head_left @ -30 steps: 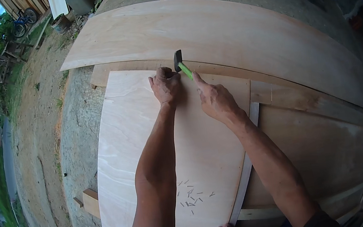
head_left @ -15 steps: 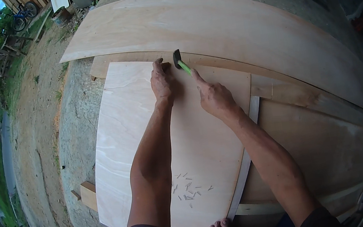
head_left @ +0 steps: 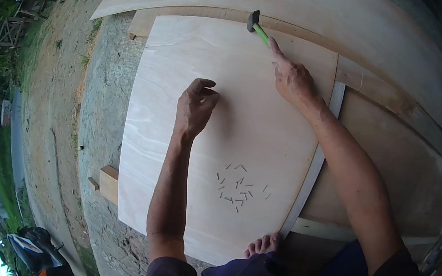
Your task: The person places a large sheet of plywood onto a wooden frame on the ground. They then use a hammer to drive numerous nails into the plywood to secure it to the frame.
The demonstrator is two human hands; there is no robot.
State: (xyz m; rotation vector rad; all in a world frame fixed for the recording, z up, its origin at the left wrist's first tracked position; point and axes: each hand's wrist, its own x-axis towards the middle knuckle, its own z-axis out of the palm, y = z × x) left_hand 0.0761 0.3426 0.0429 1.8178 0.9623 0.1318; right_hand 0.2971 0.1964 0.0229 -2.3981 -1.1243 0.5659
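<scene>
On the plywood sheet (head_left: pixel 243 134), both hands have pulled back: right hand (head_left: pixel 293 81) grips hammer (head_left: pixel 256 24) (head down), left hand (head_left: pixel 194 107) loosely curled, empty.

bare plywood sheet (head_left: pixel 241 117) between hands; loose nails (head_left: pixel 238 187) lie nearer the foot (head_left: pixel 262 244).

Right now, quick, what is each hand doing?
Left hand: curled loosely above the plywood sheet, holding nothing visible.
Right hand: closed on the green-handled hammer.

Green-handled hammer (head_left: pixel 256 25); pale, faintly grained plywood (head_left: pixel 221 138).
</scene>
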